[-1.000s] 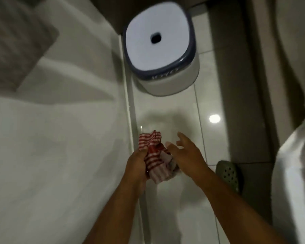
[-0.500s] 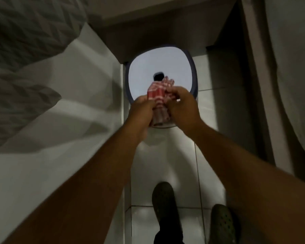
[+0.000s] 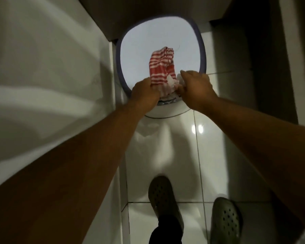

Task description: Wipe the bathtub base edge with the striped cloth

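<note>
Two arms stretched forward, both hands gripping the striped cloth [image 3: 161,71] mid-frame: left hand [image 3: 144,93] clenched on its lower left, right hand [image 3: 195,90] pinching the lower right. Cloth sits bunched over the white stool [image 3: 139,55]. Bathtub [image 3: 42,76] wall fills the left; two clogs [image 3: 163,198] on floor tiles [image 3: 211,155], bottom.

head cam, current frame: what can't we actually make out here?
- Lettering on the stool front, head view: covered by both hands.
- Near end of the striped cloth: bunched behind the left hand and right hand.
- Bathtub base edge: motion-blurred, part hidden by the left arm.
</note>
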